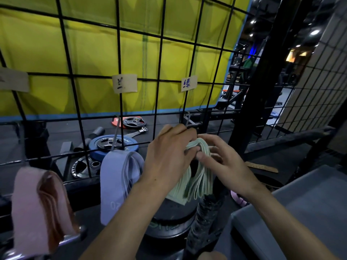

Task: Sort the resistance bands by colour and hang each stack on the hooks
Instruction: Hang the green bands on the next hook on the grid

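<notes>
From the head camera, both bare hands meet at a stack of pale green resistance bands, held up in front of a black wire grid panel. The left hand wraps its fingers over the top of the folded stack from the left, while the right hand pinches the same top fold between thumb and fingers from the right; the loops hang down below both hands. Just above the left knuckles a metal hook projects from the grid, under a paper label with a blue handwritten character. Whether the green stack already rests on that hook is hidden by the hands.

To the left, a stack of lilac-blue bands hangs from another hook, below a second paper label. Further left, a stack of pink bands hangs near the frame's edge. Behind the grid lie a yellow mat, a blue weight plate and black plates on the dark floor. A grey bin sits at lower right.
</notes>
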### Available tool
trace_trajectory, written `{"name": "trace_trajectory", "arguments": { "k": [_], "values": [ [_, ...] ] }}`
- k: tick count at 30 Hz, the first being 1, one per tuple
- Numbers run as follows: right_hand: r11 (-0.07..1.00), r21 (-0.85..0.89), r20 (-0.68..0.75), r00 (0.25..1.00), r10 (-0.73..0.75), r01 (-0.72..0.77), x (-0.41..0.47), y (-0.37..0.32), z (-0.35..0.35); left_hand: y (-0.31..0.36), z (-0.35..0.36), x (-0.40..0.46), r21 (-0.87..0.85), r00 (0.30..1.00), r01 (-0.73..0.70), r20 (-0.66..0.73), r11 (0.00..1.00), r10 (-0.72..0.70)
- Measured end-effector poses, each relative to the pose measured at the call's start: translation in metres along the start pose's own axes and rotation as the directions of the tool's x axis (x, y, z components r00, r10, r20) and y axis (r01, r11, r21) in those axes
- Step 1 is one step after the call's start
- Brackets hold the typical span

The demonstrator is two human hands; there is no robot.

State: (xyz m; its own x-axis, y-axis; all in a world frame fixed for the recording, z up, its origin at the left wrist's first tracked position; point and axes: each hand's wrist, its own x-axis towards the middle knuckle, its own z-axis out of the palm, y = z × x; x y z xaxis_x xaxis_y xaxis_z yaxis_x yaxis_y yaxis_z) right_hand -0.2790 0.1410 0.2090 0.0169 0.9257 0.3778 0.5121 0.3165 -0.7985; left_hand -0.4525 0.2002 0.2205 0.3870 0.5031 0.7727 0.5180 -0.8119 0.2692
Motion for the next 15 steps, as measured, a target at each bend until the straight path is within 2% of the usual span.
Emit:
{"name": "trace_trajectory", "arguments": {
  "k": [3,7,15],
  "values": [
    [0.974,-0.196,-0.032,0.992,-0.119,0.110,-0.001,-0.001,-0.001,0.001,0.001,0.000,-0.006,1.000,0.016,0.015,1.000,-0.016],
    [0.899,-0.416,-0.074,0.980,-0.182,0.136,0.007,0.000,0.002,0.004,0.004,-0.005,-0.007,0.998,0.043,0.038,0.999,-0.043],
    [0.872,-0.412,-0.003,0.957,-0.291,0.264,0.017,-0.003,-0.013,0.021,0.008,-0.016,0.050,0.987,0.117,-0.118,0.992,-0.111]
  ]
}}
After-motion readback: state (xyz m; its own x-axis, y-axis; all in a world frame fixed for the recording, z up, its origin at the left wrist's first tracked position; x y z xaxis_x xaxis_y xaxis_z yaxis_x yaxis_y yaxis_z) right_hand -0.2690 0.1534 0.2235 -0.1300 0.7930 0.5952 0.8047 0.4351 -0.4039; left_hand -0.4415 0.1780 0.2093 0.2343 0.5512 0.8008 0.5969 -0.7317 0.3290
